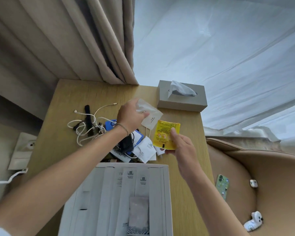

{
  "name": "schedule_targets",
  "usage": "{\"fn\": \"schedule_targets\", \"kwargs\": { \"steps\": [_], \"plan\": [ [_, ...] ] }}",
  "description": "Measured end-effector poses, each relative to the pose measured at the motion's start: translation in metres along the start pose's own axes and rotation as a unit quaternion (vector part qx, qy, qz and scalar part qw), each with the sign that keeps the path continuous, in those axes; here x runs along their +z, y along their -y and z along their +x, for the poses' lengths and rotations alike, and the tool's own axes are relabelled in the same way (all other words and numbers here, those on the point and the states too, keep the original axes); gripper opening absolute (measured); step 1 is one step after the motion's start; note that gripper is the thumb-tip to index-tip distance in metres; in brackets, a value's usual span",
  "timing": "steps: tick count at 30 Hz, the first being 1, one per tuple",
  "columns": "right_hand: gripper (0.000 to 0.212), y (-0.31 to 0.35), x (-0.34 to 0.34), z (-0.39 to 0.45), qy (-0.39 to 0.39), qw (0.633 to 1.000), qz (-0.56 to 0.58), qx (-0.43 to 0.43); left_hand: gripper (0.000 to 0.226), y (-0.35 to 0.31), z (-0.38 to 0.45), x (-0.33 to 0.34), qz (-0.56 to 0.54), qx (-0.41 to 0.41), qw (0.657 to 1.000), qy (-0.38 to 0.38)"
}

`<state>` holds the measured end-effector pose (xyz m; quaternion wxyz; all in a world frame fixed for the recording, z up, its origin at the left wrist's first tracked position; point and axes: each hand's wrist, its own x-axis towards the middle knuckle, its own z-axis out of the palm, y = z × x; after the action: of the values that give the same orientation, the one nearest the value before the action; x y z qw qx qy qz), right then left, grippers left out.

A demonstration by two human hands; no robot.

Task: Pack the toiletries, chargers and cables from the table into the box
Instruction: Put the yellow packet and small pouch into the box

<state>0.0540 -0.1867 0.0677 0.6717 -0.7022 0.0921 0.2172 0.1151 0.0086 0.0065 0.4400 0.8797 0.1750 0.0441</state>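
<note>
Holding a yellow sachet (165, 134) above the wooden table (191, 167): right hand (180, 147), thumb and fingers pinching its lower right edge. Gripping a pale translucent packet (149, 114) farther back: left hand (131, 115), fingers curled over its upper end, thin bracelet (123, 127) at the wrist. Lying tangled at table left: white cables (85, 126) with a black strap (88, 120). Piled beneath the left wrist: black charger (126, 142), blue item (109, 125), white sachets (146, 149). Standing at the near edge: open white box (166, 193), flat white packets and a greyish pouch (138, 213) inside. Resting at the back right corner: grey tissue box (182, 99). Sitting on the tan chair (271, 176): green phone (222, 185).
</note>
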Motion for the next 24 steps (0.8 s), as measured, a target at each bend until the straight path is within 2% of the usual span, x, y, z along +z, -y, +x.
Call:
{"fn": "schedule_targets", "kwargs": {
  "steps": [3,7,11,14,18,21,24],
  "plan": [
    [0.049,-0.008,-0.002,-0.013,0.022,0.999,-0.018,-0.022,0.022,-0.005,-0.033,-0.024,-0.032,0.009,0.999,-0.014],
    [0.039,-0.020,-0.009,-0.029,0.035,0.998,-0.049,-0.022,0.028,-0.003,-0.073,-0.053,-0.068,-0.016,0.997,-0.026],
    [0.039,-0.031,-0.010,-0.041,0.043,0.996,-0.074,-0.022,0.027,0.004,-0.115,-0.065,-0.110,-0.015,0.994,-0.024],
    [0.038,-0.034,-0.006,-0.049,0.046,0.996,-0.076,-0.019,0.030,0.011,-0.144,-0.067,-0.136,-0.024,0.990,0.014],
    [0.037,-0.040,-0.001,-0.059,0.034,0.997,-0.075,-0.008,0.032,0.026,-0.180,-0.057,-0.108,-0.047,0.988,0.097],
    [0.038,-0.046,-0.001,-0.064,0.026,0.997,-0.074,-0.011,0.023,0.041,-0.196,-0.034,-0.033,-0.096,0.984,0.143],
    [0.033,-0.052,-0.003,-0.068,0.015,0.997,-0.070,-0.022,0.014,0.061,-0.202,-0.011,-0.011,-0.170,0.973,0.157]
  ]
}}
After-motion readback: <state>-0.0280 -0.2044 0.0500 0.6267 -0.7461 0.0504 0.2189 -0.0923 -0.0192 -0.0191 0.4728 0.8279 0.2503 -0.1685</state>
